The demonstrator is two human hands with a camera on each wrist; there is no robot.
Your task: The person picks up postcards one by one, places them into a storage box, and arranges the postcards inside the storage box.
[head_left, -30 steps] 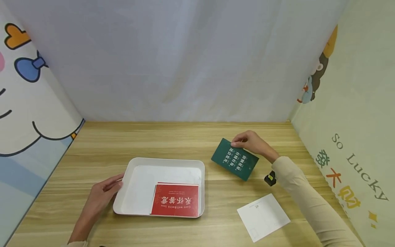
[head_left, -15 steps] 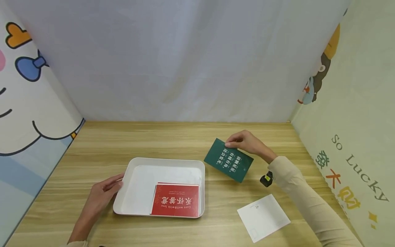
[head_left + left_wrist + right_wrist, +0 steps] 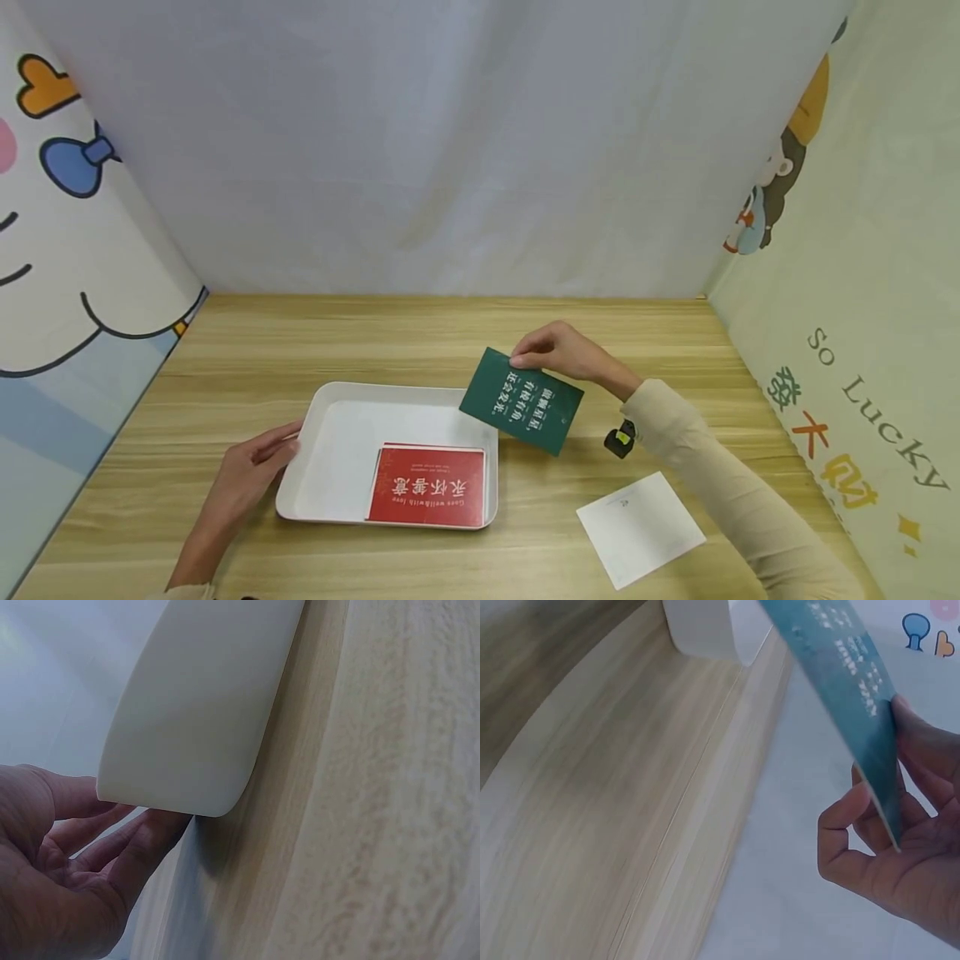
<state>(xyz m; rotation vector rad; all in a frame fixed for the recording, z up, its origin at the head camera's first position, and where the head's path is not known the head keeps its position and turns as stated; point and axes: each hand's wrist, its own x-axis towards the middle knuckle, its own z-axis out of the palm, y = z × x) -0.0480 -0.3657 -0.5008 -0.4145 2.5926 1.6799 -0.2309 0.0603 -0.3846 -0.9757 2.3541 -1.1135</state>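
Note:
A green postcard [image 3: 521,402] with white lettering hangs tilted over the right rim of a white tray [image 3: 341,512]. My right hand [image 3: 562,352] pinches the postcard by its upper edge, thumb on the printed face. In the right wrist view, the fingers [image 3: 844,840] curl behind the postcard [image 3: 855,697]. Inside the tray, at its near right, lies a red card [image 3: 427,487] on top of at least one other card. My left hand [image 3: 246,475] holds the tray's left end. The left wrist view shows the fingers [image 3: 142,844] against the tray's outer wall [image 3: 187,727].
A white card [image 3: 641,529] with faint print lies flat on the wooden table [image 3: 360,329], right of the tray. A small black device [image 3: 620,437] sits at the right wrist. A pale curtain [image 3: 450,150] closes the back, and printed panels stand at both sides.
My right hand has carried the green postcard leftward, from beside the tray to above its right rim. The left hand, tray, red card and white card stay where they were.

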